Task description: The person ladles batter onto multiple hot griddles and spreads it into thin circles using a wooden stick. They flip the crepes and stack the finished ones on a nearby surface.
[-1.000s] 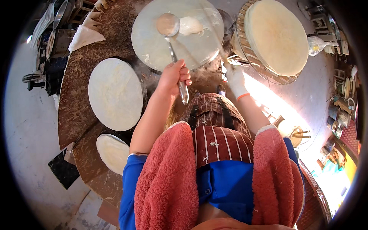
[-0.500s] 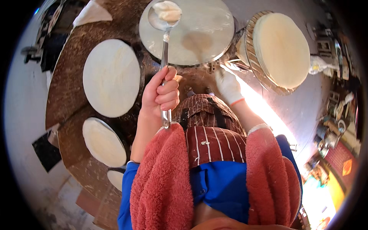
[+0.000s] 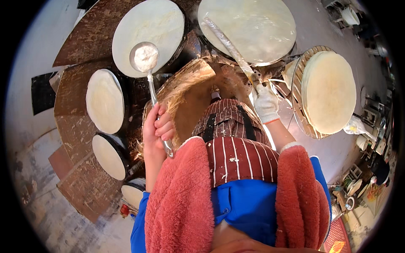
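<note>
My left hand point(image 3: 158, 125) is closed on the metal handle of a ladle point(image 3: 144, 57) holding white batter. The bowl hangs over a round griddle point(image 3: 145, 21) covered with a pale, thin layer. My gloved right hand point(image 3: 265, 103) is closed on a long flat scraper point(image 3: 228, 42), whose blade reaches over the large round griddle point(image 3: 265, 25) at the top, also coated pale. Right of that hand, a stack of round pale sheets point(image 3: 328, 92) rests on a slatted round rack point(image 3: 298, 105).
More pale-topped round griddles point(image 3: 105, 101) curve down the left along worn brown boards point(image 3: 71, 126). A plastic bag point(image 3: 356, 126) lies beside the rack. Cluttered containers and utensils point(image 3: 354, 189) line the far right. A red perforated crate point(image 3: 337, 238) is at lower right.
The view has turned left, so griddles and rack sit further right. The ladle, earlier on the large griddle and then lifted with batter, is now over the neighbouring griddle to its left.
</note>
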